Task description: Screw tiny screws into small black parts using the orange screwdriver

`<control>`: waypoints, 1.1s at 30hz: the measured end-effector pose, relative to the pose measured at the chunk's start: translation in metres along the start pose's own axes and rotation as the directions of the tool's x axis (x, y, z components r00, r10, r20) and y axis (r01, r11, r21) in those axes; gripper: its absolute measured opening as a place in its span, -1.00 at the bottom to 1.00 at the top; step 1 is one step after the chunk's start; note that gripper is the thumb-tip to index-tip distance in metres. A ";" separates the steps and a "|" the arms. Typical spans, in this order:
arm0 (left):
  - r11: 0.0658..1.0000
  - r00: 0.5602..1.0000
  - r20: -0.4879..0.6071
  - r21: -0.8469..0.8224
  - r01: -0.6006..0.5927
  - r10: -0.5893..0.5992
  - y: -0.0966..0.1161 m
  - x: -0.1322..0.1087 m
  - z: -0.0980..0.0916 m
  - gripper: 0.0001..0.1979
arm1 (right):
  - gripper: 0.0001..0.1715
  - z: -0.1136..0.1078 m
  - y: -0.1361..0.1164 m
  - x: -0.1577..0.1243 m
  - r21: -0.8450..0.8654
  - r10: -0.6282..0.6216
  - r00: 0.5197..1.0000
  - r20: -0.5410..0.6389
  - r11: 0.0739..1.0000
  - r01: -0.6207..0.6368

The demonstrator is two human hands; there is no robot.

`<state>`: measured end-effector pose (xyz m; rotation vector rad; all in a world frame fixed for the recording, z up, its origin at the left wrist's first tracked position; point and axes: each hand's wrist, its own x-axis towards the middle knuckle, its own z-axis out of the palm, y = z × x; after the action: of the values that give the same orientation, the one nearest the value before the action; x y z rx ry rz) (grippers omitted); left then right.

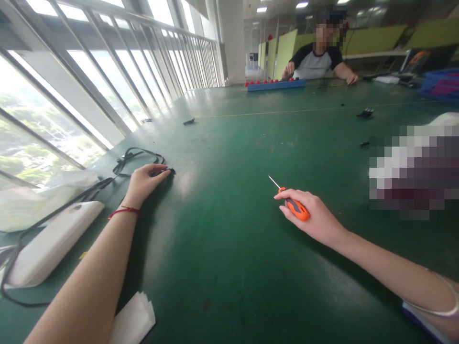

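Note:
My right hand [311,215] is closed around a screwdriver [297,209] with an orange and grey handle. Its thin metal shaft points up and to the left, above the green table. On the left, my left hand [147,180] pinches a small black piece [171,171], whose kind I cannot make out because the fingers cover most of it. A black cable [138,152] loops on the table just behind that hand. Beside my left forearm lies a long white case [57,243], with a dark cord running past it.
Folded white tissue [134,317] lies near the front edge. Small black parts [189,122] are scattered farther back on the table [222,229]. Across it sits another person [315,59] behind a blue strip [276,85] with red knobs. A blue basket [439,85] stands far right; railings line the left.

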<state>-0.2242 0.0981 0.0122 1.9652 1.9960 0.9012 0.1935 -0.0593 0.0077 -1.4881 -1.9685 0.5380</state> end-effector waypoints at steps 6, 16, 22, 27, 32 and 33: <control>0.997 0.999 -0.025 0.074 -0.019 0.021 0.002 -0.002 -0.001 -0.60 | -0.80 0.002 -0.002 0.000 -0.060 -0.043 0.999 -0.025 0.997 0.041; 0.991 0.992 -0.074 -0.076 -0.108 0.102 0.067 -0.004 0.011 -0.73 | -0.77 0.000 -0.003 0.001 -0.058 -0.040 0.999 0.000 0.998 0.040; 0.863 0.937 0.225 -0.488 -0.130 0.268 0.183 -0.080 0.052 -0.82 | -0.75 0.002 -0.001 0.000 -0.056 -0.023 1.000 0.005 0.998 0.023; 0.826 0.920 0.206 -0.535 -0.181 0.334 0.205 -0.123 0.081 -0.91 | -0.74 0.002 0.001 0.000 -0.055 -0.016 1.000 -0.010 0.998 0.015; 0.830 0.898 0.203 -0.501 -0.247 0.390 0.190 -0.127 0.094 -0.92 | -0.63 0.002 -0.001 -0.001 0.047 0.053 0.999 -0.009 0.998 -0.052; 0.829 0.893 0.210 -0.499 -0.253 0.398 0.189 -0.127 0.095 -0.93 | -0.63 0.002 -0.002 -0.001 0.075 0.059 0.998 -0.023 0.995 -0.057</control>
<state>-0.0022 -0.0103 0.0053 2.0339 1.1535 0.9586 0.1912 -0.0605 0.0076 -1.5026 -1.8698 0.6081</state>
